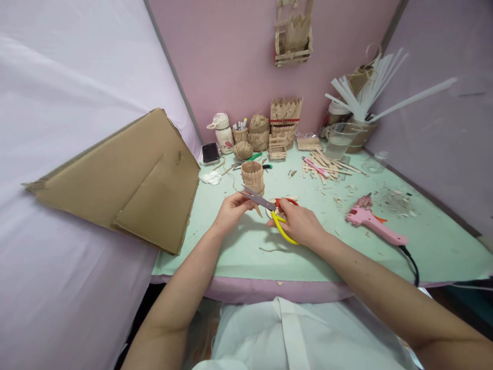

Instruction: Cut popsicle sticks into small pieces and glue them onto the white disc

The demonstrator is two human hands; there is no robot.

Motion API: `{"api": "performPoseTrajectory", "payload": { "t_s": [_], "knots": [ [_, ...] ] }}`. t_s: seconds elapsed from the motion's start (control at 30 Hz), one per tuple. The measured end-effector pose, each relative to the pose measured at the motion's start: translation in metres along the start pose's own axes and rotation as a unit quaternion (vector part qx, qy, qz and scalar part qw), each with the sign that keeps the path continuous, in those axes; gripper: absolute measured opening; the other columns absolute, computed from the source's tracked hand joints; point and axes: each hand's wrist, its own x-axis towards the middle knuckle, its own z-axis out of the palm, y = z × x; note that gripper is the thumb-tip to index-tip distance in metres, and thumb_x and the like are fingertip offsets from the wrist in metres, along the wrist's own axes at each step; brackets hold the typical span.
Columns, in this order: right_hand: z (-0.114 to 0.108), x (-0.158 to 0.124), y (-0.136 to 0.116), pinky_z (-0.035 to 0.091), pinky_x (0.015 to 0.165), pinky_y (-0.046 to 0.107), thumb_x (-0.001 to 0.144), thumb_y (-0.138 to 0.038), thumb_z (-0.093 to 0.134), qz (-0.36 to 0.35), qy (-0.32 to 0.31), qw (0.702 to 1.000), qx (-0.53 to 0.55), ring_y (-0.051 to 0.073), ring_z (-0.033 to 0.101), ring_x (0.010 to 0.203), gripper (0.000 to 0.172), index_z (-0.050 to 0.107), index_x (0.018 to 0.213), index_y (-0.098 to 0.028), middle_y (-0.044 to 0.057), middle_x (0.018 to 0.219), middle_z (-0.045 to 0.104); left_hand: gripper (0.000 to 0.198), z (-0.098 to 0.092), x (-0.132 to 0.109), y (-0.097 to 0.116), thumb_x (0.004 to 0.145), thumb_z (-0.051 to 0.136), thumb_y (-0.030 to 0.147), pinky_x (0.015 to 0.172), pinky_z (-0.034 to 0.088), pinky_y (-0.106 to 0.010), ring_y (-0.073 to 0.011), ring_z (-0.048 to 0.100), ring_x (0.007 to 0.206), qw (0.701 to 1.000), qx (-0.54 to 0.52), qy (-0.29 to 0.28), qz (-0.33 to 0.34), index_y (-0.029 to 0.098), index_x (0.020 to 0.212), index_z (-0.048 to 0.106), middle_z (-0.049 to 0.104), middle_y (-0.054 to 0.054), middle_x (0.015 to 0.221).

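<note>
My right hand (302, 222) is closed around the handles of a pair of scissors (285, 230), one yellow and one red. The blades point left, slightly parted, over the fingertips of my left hand (232, 208). Those left fingers pinch a small wooden stick (258, 209) whose pointed end sticks out below the blades. Just behind the blades stands a small round cup made of wooden sticks (252, 176), upright on the table. A white, partly hidden thing lies under the scissors.
A pink glue gun (375, 224) with a black cable lies at the right, near wood scraps. Loose craft sticks (327, 165) and a pink pen (315, 167) lie behind. Twine balls (243, 150), a bottle (223, 134) and a plastic cup (341, 141) line the back. Cardboard (154, 185) leans left.
</note>
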Motion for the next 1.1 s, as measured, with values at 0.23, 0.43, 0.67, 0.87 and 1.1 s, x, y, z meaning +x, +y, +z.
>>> {"api": "performPoseTrajectory", "payload": {
  "t_s": [0.23,0.43,0.67,0.87,1.1],
  "knots": [
    [0.0022,-0.0002,0.0007,0.025,0.050,0.025,0.084,-0.048,0.046,0.002,0.000,1.000,0.001,0.021,0.061,0.070,0.027,0.048,0.097,-0.024,0.003,0.087,0.067,0.017,0.0007,-0.0008,0.0013,0.070,0.066,0.031,0.072,0.046,-0.028,-0.0138,0.058,0.073,1.000,-0.010,-0.008,0.003,0.018,0.080,0.068,0.067,-0.002,0.077],
    [0.0053,-0.0008,0.0024,0.024,0.050,0.025,0.085,-0.044,0.046,-0.005,0.002,1.000,0.011,0.021,0.060,0.068,0.023,0.047,0.095,-0.023,0.003,0.084,0.067,0.017,-0.0003,-0.0006,0.0019,0.069,0.066,0.031,0.072,0.046,-0.029,-0.0144,0.058,0.072,1.000,-0.009,-0.010,-0.006,0.017,0.078,0.068,0.066,-0.003,0.075],
    [0.0019,0.0019,0.0069,0.028,0.052,0.024,0.085,-0.040,0.046,-0.007,0.005,0.999,0.039,0.019,0.060,0.068,0.020,0.046,0.096,-0.023,0.003,0.089,0.067,0.014,-0.0014,-0.0012,0.0043,0.069,0.065,0.029,0.072,0.044,-0.028,-0.0132,0.057,0.072,0.999,-0.030,-0.018,0.000,0.017,0.078,0.066,0.065,-0.002,0.077],
    [-0.0004,0.0026,0.0071,0.027,0.049,0.024,0.081,-0.049,0.049,0.002,0.009,1.000,0.024,0.021,0.060,0.068,0.032,0.046,0.099,-0.023,0.004,0.087,0.066,0.015,-0.0010,-0.0001,0.0021,0.070,0.064,0.026,0.071,0.044,-0.027,-0.0122,0.054,0.070,0.999,-0.042,-0.010,-0.002,0.016,0.080,0.065,0.062,-0.001,0.074],
    [-0.0009,0.0019,0.0047,0.025,0.049,0.025,0.081,-0.052,0.048,-0.005,0.007,1.000,-0.004,0.022,0.061,0.071,0.036,0.047,0.101,-0.023,0.005,0.089,0.066,0.013,-0.0020,0.0011,-0.0010,0.069,0.061,0.021,0.070,0.042,-0.026,-0.0122,0.053,0.071,1.000,-0.017,-0.005,0.004,0.016,0.080,0.065,0.061,0.000,0.075]
  ]
}}
